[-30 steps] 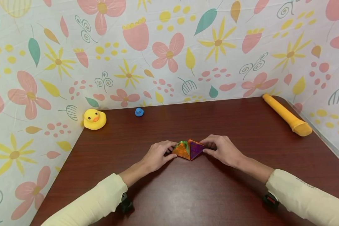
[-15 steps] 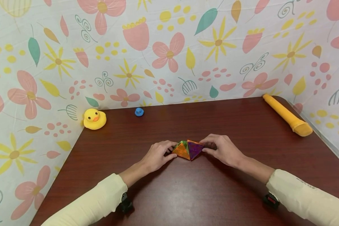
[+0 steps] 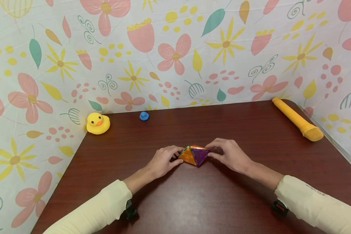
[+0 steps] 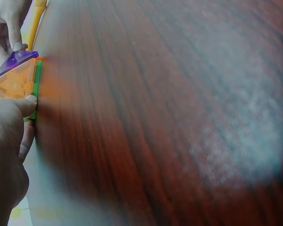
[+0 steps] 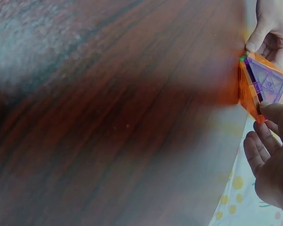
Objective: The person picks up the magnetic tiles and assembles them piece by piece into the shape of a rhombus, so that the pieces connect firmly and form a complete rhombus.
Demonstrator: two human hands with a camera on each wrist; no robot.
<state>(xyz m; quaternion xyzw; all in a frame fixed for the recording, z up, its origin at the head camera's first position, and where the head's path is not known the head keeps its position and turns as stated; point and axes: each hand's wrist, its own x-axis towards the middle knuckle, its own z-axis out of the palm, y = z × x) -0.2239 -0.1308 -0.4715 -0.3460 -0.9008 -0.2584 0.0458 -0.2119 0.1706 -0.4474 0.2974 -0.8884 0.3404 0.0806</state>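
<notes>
Several translucent triangular magnetic tiles lean together in a low, pointed shape at the middle of the dark wooden table. An orange tile faces front on the left, with green edges behind it. My left hand pinches this left part between thumb and fingers. Beside it, a purple tile meets the orange one along a slanted edge, and more orange shows behind its top. My right hand pinches the purple tile's right corner, thumb in front. In the right wrist view an orange tile forms the underside. The back faces are mostly hidden.
A yellow rubber duck sits at the table's back left corner, and a small blue duck stands near the back edge. A yellow microphone-shaped object lies along the right edge. Floral cloth lines the back and sides.
My right hand has shifted slightly left, tilting the purple tile toward the orange one. The gap between them has closed, and the green inside is now largely covered. My left hand stays put.
</notes>
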